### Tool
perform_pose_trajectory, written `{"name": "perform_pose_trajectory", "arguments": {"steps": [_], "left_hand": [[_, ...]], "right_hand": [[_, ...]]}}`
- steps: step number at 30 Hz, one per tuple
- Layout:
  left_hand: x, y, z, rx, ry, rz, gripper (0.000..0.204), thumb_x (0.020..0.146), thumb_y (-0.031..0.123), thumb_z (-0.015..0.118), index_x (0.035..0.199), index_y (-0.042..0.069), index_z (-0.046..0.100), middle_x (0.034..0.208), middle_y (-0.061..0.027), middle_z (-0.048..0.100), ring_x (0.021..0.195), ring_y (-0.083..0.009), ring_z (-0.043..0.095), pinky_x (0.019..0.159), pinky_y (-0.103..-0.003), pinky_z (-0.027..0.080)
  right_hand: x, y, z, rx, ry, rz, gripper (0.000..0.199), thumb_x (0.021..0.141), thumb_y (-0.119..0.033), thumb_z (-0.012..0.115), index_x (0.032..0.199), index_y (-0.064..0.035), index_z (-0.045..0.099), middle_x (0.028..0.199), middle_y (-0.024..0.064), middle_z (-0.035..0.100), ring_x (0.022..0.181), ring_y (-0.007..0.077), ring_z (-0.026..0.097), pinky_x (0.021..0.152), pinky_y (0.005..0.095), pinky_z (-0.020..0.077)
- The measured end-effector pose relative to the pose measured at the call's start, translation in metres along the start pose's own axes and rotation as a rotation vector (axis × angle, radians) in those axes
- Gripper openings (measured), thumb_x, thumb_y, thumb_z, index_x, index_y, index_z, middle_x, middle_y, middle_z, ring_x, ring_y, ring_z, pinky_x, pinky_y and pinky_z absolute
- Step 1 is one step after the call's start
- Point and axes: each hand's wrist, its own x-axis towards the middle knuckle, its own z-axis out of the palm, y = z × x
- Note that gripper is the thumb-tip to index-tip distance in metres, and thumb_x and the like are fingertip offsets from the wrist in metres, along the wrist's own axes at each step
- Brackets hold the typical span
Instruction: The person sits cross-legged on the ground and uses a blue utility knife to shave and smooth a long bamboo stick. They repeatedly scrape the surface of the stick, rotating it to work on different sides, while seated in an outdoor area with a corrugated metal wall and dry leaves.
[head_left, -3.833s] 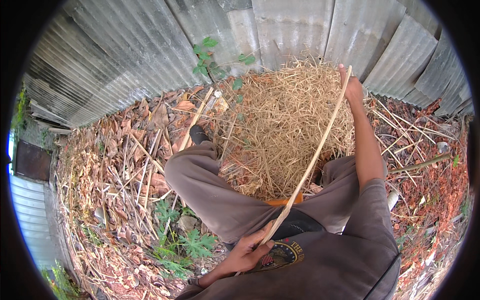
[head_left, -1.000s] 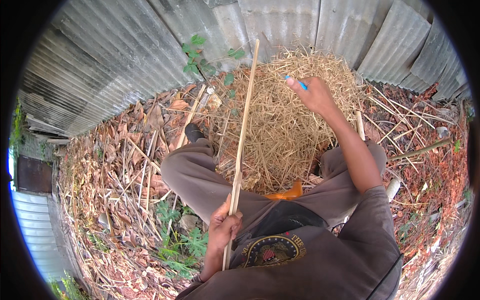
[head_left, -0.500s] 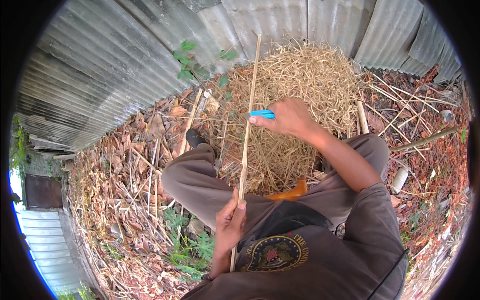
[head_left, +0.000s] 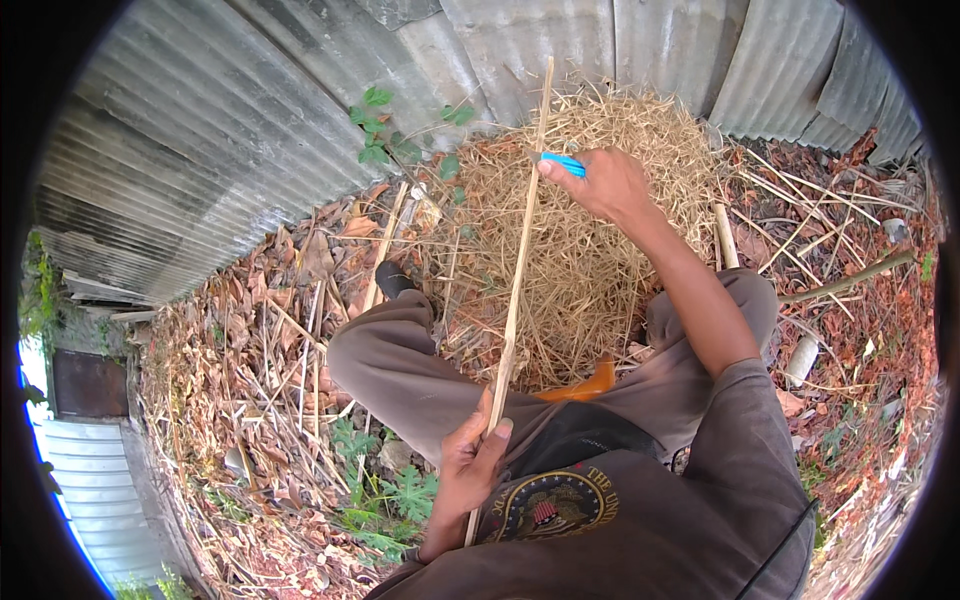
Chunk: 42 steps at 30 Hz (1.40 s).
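Note:
A long, pale bamboo strip (head_left: 523, 258) slants from beside my body up and away over the heap of shavings. My left hand (head_left: 470, 462) is closed round its lower part, thumb laid along it near my lap. In my right hand (head_left: 607, 180) is a blue utility knife (head_left: 563, 164), gripped with the thumb stretched toward the strip. The knife's blade meets the strip in its upper part, below the far tip. My right arm reaches forward over the shavings.
A big heap of straw-coloured shavings (head_left: 620, 250) lies beyond my crossed legs (head_left: 400, 365). Corrugated metal sheets (head_left: 540, 40) wall off the far side and left. Dry leaves and sticks (head_left: 290, 330) cover the ground. An orange object (head_left: 585, 383) shows near my lap.
My right hand has moved the knife farther away along the strip. The strip's far end has swung to the right, and my left hand has shifted slightly right.

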Motion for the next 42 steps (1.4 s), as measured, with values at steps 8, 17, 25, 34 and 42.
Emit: {"name": "perform_pose_trajectory", "arguments": {"steps": [8, 17, 25, 34, 42], "left_hand": [[-0.003, -0.021, -0.006, 0.084, -0.023, 0.045, 0.045, 0.097, 0.008, 0.055, 0.139, 0.002, 0.043, 0.069, 0.0086, 0.041, 0.056, -0.0002, 0.033, 0.047, -0.017, 0.026], [-0.023, -0.032, -0.007, 0.102, -0.105, 0.014, 0.04, 0.096, 0.007, 0.055, 0.136, 0.004, 0.047, 0.068, 0.0071, 0.042, 0.053, -0.0013, 0.034, 0.045, -0.019, 0.027], [-0.062, -0.032, -0.022, 0.079, -0.154, -0.15, 0.04, 0.098, 0.006, 0.051, 0.137, 0.003, 0.046, 0.067, 0.0068, 0.044, 0.052, -0.0011, 0.035, 0.046, -0.019, 0.026], [-0.03, -0.027, -0.04, -0.093, -0.119, 0.059, 0.042, 0.102, 0.021, 0.043, 0.139, 0.0, 0.041, 0.052, 0.0008, 0.039, 0.037, -0.0068, 0.035, 0.039, -0.02, 0.031], [-0.019, -0.015, -0.031, -0.055, -0.118, 0.095, 0.042, 0.102, 0.022, 0.043, 0.139, 0.0, 0.041, 0.052, 0.0011, 0.038, 0.036, -0.0065, 0.034, 0.037, -0.02, 0.03]], "right_hand": [[0.002, 0.013, -0.003, -0.032, 0.003, 0.048, 0.086, 0.076, -0.086, 0.038, 0.059, -0.0067, 0.066, 0.051, 0.0115, 0.056, 0.057, 0.0286, 0.063, 0.054, 0.0431, 0.0488], [0.034, 0.063, -0.006, -0.054, 0.094, 0.172, 0.087, 0.077, -0.085, 0.038, 0.061, -0.0046, 0.065, 0.058, 0.0141, 0.061, 0.061, 0.0307, 0.064, 0.056, 0.0446, 0.0486], [0.047, 0.107, 0.005, -0.035, 0.189, 0.492, 0.093, 0.078, -0.085, 0.034, 0.078, -0.0005, 0.072, 0.082, 0.0259, 0.067, 0.083, 0.0367, 0.067, 0.076, 0.0481, 0.0502], [-0.007, 0.016, 0.01, 0.179, -0.023, 0.106, 0.085, 0.078, -0.083, 0.041, 0.055, -0.0041, 0.06, 0.049, 0.0103, 0.052, 0.051, 0.0258, 0.056, 0.054, 0.0409, 0.0449], [-0.065, -0.057, 0.009, 0.098, -0.068, -0.318, 0.071, 0.076, -0.078, 0.051, 0.062, -0.0108, 0.068, 0.049, 0.0092, 0.056, 0.052, 0.0314, 0.061, 0.051, 0.0439, 0.0475]]}}
